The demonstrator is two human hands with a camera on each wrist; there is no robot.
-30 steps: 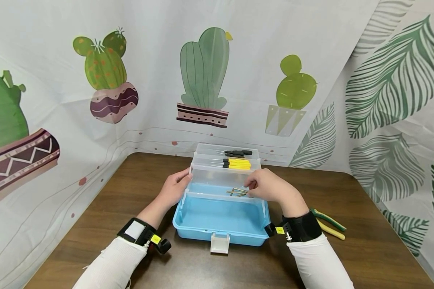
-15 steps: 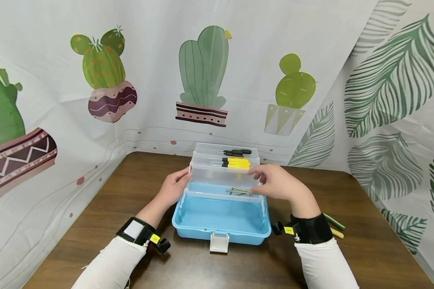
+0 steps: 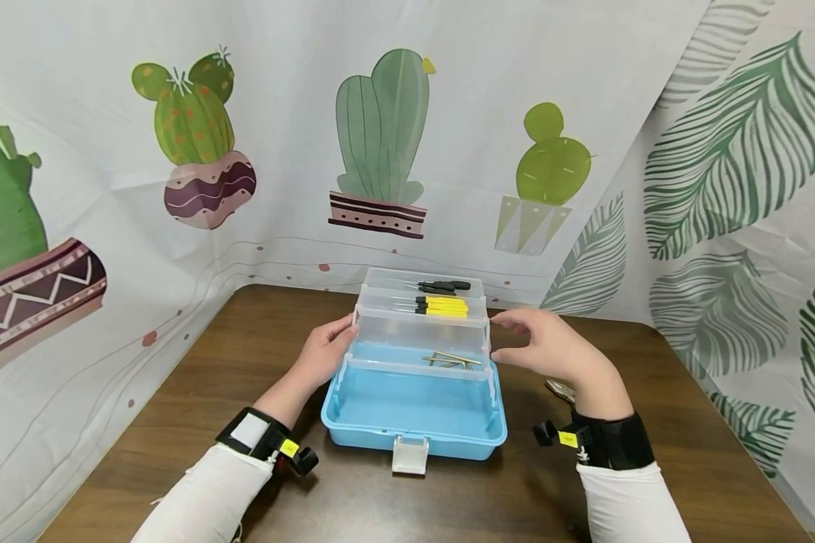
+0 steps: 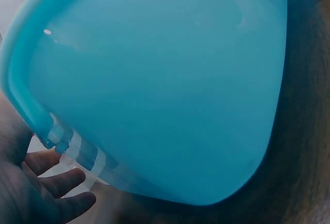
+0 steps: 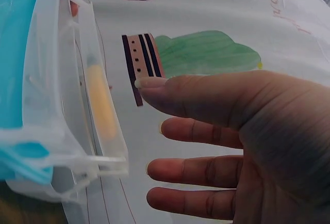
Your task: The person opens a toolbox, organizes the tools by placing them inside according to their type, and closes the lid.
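A light blue toolbox (image 3: 414,445) stands unfolded, with clear stepped trays (image 3: 417,332) raised at its back. My left hand (image 3: 322,353) touches the left edge of the trays. In the left wrist view its fingers (image 4: 64,182) are extended, and part of the thumb side is hidden. Beside the trays' right edge is my right hand (image 3: 560,351), thumb and fingers spread with nothing between them. Brass-coloured hex keys (image 3: 451,360) lie in the lowest tray. Yellow-handled screwdrivers (image 3: 443,305) lie above them, and black-handled screwdrivers (image 3: 444,286) in the top tray.
A white latch (image 3: 410,456) hangs down at the toolbox's front. Pliers (image 3: 560,390) lie on the brown wooden table (image 3: 258,324), mostly hidden behind my right wrist. A cactus-print cloth (image 3: 278,188) hangs behind the table.
My right hand has drawn away rightward from the hex keys to the outside of the trays, its fingers spreading, and its forearm now covers the pliers' handles. My left hand stays in place.
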